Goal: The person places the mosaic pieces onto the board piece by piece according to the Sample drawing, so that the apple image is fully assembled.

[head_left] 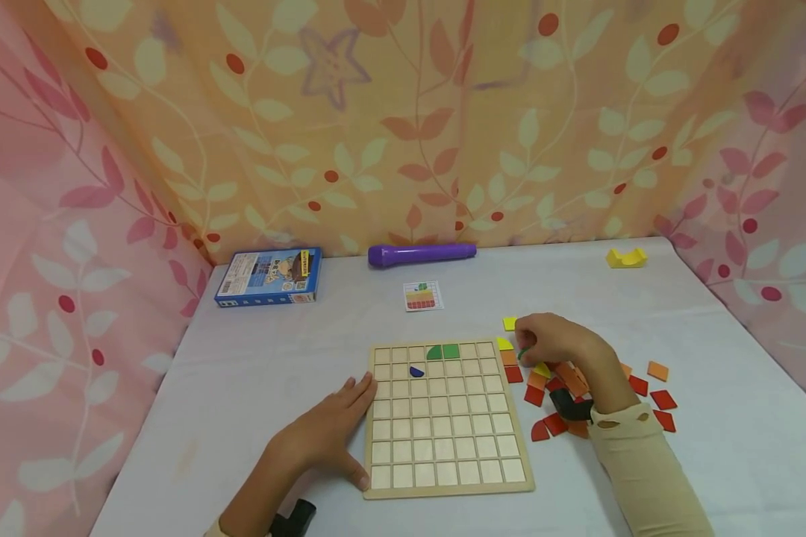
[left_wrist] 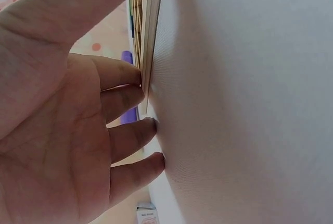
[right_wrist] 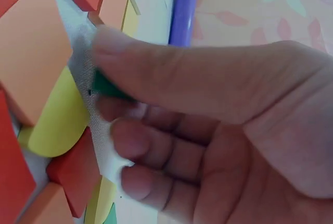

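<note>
A wooden grid board (head_left: pixel 448 494) lies flat on the white table. In its upper rows sit a green quarter-round tile (head_left: pixel 434 353), a green square tile (head_left: pixel 451 351) and a small blue half-round tile (head_left: pixel 416 371). My left hand (head_left: pixel 329 425) rests along the board's left edge, fingers straight and thumb spread near the lower corner. Just off the board's upper right corner, my right hand (head_left: pixel 549 339) pinches a green tile (right_wrist: pixel 110 87) between thumb and fingers. Below that hand spreads a pile of loose tiles, among them a yellow rounded tile (right_wrist: pixel 61 117) and an orange tile (right_wrist: pixel 34 52).
Behind the board lies a small pattern card (head_left: pixel 423 296). Farther back are a blue box (head_left: pixel 269 277), a purple tube (head_left: pixel 422 254) and a yellow block (head_left: pixel 626 258). Red and orange tiles, including an orange square (head_left: pixel 658 371), scatter right of the board. Patterned curtains hang around the table.
</note>
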Demonstrator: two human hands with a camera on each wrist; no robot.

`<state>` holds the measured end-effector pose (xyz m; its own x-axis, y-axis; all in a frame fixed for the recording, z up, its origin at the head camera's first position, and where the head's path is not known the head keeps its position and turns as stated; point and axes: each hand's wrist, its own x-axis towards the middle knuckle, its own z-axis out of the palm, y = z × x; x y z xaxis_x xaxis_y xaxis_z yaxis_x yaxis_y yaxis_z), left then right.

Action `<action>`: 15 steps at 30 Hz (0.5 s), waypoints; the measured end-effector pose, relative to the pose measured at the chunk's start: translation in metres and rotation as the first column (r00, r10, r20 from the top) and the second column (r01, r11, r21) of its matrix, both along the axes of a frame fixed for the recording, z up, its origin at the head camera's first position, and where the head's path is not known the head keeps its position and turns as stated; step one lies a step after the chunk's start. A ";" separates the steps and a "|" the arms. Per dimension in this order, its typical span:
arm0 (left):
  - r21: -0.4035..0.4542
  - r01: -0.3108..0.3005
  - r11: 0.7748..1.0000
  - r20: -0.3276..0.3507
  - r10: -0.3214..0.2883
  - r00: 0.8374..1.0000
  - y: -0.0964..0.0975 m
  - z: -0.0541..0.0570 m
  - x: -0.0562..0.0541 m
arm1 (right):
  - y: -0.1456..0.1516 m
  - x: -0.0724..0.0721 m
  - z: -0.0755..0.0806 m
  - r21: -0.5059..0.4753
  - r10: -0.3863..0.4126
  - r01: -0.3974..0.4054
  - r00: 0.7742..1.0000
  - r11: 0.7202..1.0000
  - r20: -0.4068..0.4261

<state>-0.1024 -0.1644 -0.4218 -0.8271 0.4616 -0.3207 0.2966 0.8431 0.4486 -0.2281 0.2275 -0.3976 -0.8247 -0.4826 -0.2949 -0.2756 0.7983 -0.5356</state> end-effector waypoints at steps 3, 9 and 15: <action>0.001 -0.001 1.000 0.000 0.001 1.000 0.000 0.000 0.000 | 0.000 -0.002 0.000 -0.057 0.021 -0.024 0.998 0.998 -0.051; 0.001 -0.002 1.000 -0.003 0.002 1.000 -0.001 0.000 0.000 | -0.006 -0.004 -0.002 -0.125 0.030 -0.049 0.989 0.991 -0.148; 0.005 -0.005 1.000 0.001 0.005 1.000 0.000 0.002 0.001 | -0.013 -0.004 -0.005 -0.160 0.014 -0.046 0.981 0.986 -0.191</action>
